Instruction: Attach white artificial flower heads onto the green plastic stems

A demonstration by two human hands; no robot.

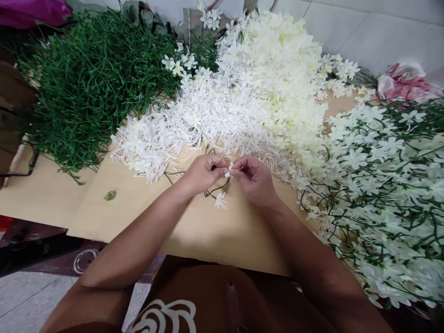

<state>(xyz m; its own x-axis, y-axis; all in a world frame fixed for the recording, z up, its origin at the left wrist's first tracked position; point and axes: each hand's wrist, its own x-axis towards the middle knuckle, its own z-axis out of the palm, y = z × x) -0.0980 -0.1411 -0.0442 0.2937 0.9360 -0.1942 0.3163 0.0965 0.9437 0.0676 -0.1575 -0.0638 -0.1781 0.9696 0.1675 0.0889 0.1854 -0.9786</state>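
Observation:
Just in front of the white pile, my left hand (207, 174) and my right hand (255, 179) meet fingertip to fingertip. Between them is a small white artificial flower (229, 169), pinched from both sides. A green plastic stem (218, 188) hangs below my left hand and curves over the cardboard. At its lower end sits a white blossom with thin white stamens (220, 200). Both hands are closed in a pinch, and the fingers partly hide the flower. Close behind them lie loose white stamen pieces (225, 115).
Green stems (100, 78) are heaped at the left. Loose cream petals (280, 69) rise at the back, and finished-looking white flowers on stems (385, 194) cover the right side. Cardboard (138, 208) covers the table. A small greenish bit (110, 195) lies left of my arms.

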